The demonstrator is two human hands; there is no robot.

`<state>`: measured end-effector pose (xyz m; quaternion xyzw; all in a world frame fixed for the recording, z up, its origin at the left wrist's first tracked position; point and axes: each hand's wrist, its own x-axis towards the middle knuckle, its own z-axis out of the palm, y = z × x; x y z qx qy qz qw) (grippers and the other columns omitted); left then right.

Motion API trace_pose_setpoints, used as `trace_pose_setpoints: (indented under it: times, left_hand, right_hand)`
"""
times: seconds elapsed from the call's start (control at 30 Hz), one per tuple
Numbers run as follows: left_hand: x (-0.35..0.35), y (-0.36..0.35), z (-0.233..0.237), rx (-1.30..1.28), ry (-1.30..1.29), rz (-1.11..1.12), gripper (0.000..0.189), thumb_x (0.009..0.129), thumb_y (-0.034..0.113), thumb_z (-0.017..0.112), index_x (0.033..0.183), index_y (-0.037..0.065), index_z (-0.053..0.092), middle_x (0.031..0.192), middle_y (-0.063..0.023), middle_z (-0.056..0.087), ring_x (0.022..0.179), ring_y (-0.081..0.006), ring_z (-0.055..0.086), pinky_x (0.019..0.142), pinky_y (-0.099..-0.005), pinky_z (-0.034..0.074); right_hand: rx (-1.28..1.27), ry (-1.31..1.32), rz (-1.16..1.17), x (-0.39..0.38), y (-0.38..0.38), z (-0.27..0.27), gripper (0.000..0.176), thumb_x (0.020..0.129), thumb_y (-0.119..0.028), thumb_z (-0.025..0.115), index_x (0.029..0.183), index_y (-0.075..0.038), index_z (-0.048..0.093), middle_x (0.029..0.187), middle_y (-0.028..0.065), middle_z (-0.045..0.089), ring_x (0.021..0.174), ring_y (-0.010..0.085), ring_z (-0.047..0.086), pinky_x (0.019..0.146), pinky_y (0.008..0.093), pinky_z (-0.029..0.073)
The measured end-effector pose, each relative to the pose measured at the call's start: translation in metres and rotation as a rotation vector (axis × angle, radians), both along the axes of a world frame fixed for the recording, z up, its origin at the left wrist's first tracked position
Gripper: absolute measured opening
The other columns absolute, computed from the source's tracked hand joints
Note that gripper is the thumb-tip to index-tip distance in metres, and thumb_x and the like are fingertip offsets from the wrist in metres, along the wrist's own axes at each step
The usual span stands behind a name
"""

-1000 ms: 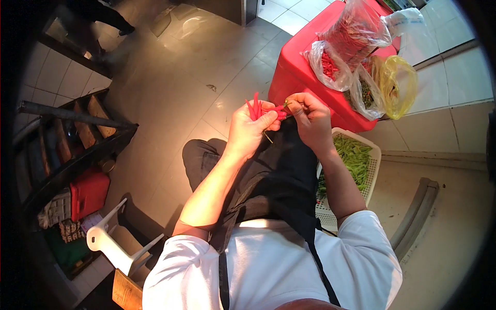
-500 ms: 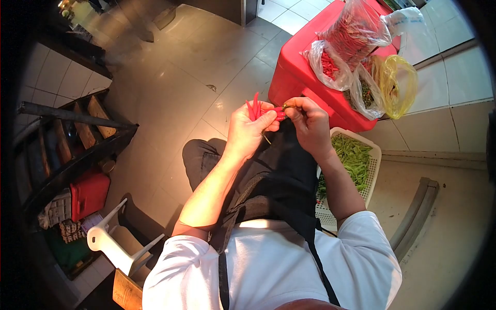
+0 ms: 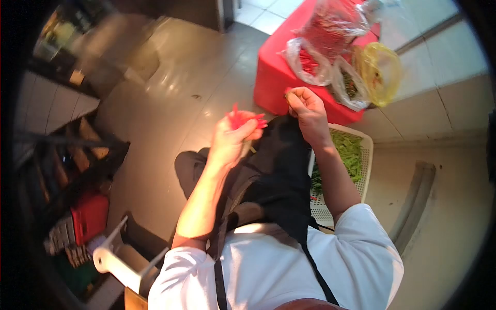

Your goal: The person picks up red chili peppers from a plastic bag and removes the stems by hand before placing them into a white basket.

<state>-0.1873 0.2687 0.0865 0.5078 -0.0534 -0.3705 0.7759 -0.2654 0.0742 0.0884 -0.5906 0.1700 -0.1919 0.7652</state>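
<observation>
My left hand is closed around a small bunch of red chili peppers, whose tips stick out past the fingers and thumb. To its right and apart from it, my right hand is pinched together. A small greenish-brown bit, which looks like a chili stem, shows at its fingertips, though it is blurred. Both hands are raised above my dark apron.
On the red box stand clear bags of red chilies, a bag of darker pieces and a yellow bag. A white basket holds green peppers. A white chair is at lower left.
My hands have moved apart: the left went left and slightly down with the chilies, while the right pulled away from the bunch with the stem bit. The view has shifted.
</observation>
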Motion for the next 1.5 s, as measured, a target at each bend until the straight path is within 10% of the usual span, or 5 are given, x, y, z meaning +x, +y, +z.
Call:
trace_pose_setpoints:
  times: [0.43, 0.57, 0.83, 1.13, 1.5]
  left_hand:
    - [0.000, -0.014, -0.002, -0.038, 0.164, -0.019, 0.018, 0.091, 0.007, 0.065, 0.106, 0.000, 0.059, 0.098, -0.0130, 0.065, 0.073, -0.0160, 0.066, 0.069, -0.0252, 0.057]
    - [0.002, -0.020, -0.005, -0.039, 0.166, -0.053, 0.022, 0.092, 0.007, 0.063, 0.110, -0.003, 0.057, 0.099, -0.0128, 0.064, 0.076, -0.0148, 0.065, 0.070, -0.0244, 0.057]
    - [-0.003, -0.038, -0.009, -0.091, 0.187, -0.144, 0.021, 0.092, 0.009, 0.063, 0.108, -0.003, 0.058, 0.096, -0.0115, 0.067, 0.081, -0.0154, 0.066, 0.074, -0.0245, 0.056]
    - [-0.002, -0.020, -0.022, -0.160, 0.328, -0.030, 0.022, 0.095, 0.016, 0.060, 0.110, 0.000, 0.057, 0.100, -0.0121, 0.065, 0.081, -0.0180, 0.066, 0.076, -0.0272, 0.057]
    - [0.005, -0.010, -0.027, -0.530, 0.594, 0.014, 0.031, 0.100, 0.026, 0.049, 0.116, 0.000, 0.054, 0.114, -0.0192, 0.062, 0.108, -0.0327, 0.061, 0.099, -0.0484, 0.049]
  right_hand:
    - [-1.179, 0.532, -0.605, -0.051, -0.226, -0.035, 0.021, 0.080, -0.012, 0.069, 0.099, -0.002, 0.071, 0.089, 0.0190, 0.070, 0.082, 0.0268, 0.070, 0.075, 0.0335, 0.052]
    - [-1.026, 0.403, -0.732, -0.049, -0.194, -0.009, 0.020, 0.084, -0.015, 0.069, 0.097, -0.001, 0.071, 0.082, 0.0148, 0.071, 0.074, 0.0218, 0.068, 0.069, 0.0324, 0.051]
    - [-0.604, -0.003, 0.152, -0.029, 0.006, 0.015, 0.031, 0.083, 0.001, 0.067, 0.113, -0.002, 0.063, 0.093, 0.0036, 0.064, 0.075, 0.0075, 0.059, 0.068, 0.0235, 0.049]
    - [-0.365, 0.116, -0.061, -0.006, -0.023, -0.001, 0.015, 0.090, -0.007, 0.062, 0.103, 0.001, 0.064, 0.079, 0.0018, 0.063, 0.067, 0.0078, 0.058, 0.060, 0.0227, 0.048]
    - [-1.192, 0.107, -0.478, 0.058, -0.134, -0.030, 0.027, 0.084, -0.014, 0.067, 0.106, 0.001, 0.066, 0.095, 0.0190, 0.068, 0.091, 0.0309, 0.066, 0.081, 0.0362, 0.050]
